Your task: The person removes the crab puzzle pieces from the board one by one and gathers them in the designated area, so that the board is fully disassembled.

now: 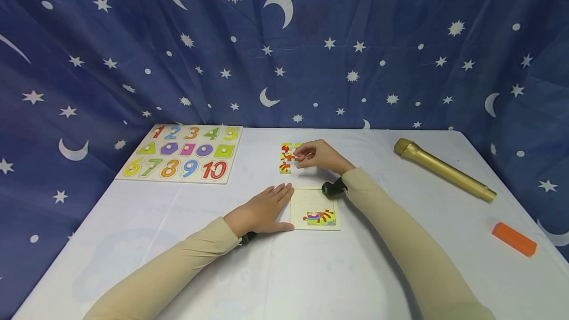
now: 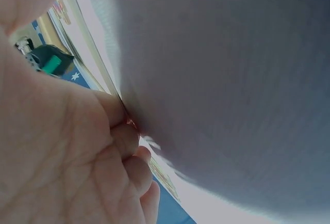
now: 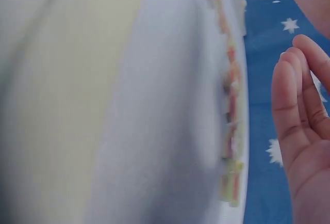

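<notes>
A small square wooden puzzle tray (image 1: 306, 201) lies on the table with a few colorful jigsaw pieces (image 1: 323, 218) in its lower right part. My left hand (image 1: 264, 209) rests flat along the tray's left edge, thumb near the lower corner, fingers near the upper one. Beyond the tray, several loose jigsaw pieces (image 1: 285, 162) in red and yellow lie grouped. Over the right side of that group hovers my right hand (image 1: 323, 156), fingers slightly bent. The right wrist view shows its fingertips (image 3: 284, 87) apart from the thumb, with nothing between them; the pieces (image 3: 232, 131) look blurred below.
At the back left lies a number and shape peg board (image 1: 186, 154). A gold microphone (image 1: 444, 169) lies at the right, with an orange block (image 1: 514, 239) nearer the right edge. Behind the table hangs a blue curtain (image 1: 311, 88) with stars and moons.
</notes>
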The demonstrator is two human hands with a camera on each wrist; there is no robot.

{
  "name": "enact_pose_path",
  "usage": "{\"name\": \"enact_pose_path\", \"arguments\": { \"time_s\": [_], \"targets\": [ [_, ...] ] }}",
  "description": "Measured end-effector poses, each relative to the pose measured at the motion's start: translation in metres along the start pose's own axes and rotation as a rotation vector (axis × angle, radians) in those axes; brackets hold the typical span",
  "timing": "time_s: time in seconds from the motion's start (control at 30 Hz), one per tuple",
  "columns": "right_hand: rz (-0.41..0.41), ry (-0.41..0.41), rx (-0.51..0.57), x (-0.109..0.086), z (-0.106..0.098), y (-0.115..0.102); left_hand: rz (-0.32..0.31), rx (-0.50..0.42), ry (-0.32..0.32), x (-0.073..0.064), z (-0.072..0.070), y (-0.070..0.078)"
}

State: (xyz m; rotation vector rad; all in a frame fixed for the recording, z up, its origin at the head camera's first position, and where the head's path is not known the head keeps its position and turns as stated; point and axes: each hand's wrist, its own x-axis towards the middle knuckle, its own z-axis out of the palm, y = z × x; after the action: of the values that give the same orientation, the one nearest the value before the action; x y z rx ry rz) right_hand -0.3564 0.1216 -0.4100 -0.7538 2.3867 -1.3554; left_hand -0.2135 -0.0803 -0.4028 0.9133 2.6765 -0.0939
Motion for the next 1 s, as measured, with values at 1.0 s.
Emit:
{"name": "enact_pose_path", "arguments": {
  "time_s": [1.0],
  "targets": [
    [-0.040,-0.170,-0.262,-0.123,0.036,-0.021,-0.012,-0.008,-0.013,0.000,-0.001,0.001]
  ]
}}
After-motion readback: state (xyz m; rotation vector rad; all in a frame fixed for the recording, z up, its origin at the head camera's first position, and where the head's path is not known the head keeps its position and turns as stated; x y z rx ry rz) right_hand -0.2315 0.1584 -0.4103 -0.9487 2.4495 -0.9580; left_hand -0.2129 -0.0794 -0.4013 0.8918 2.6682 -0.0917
